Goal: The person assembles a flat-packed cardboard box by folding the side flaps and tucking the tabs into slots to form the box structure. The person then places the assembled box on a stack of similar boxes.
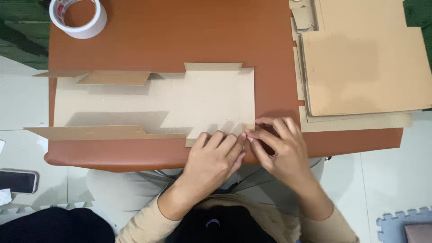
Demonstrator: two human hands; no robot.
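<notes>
A flat, unfolded cardboard box blank (180, 101) lies lengthwise on a small reddish-brown table (189, 36), with its side flaps partly raised. My left hand (211, 157) presses on the blank's near right flap, fingers flat along the near edge. My right hand (281, 144) pinches the blank's near right corner between its fingertips, touching the left hand's fingertips. Neither hand lifts the blank off the table.
A stack of flat cardboard sheets (364, 67) covers the table's right end. A roll of white tape (78, 18) stands at the far left corner. A phone (18, 181) lies on the tiled floor at left; a blue foam mat (400, 225) at bottom right.
</notes>
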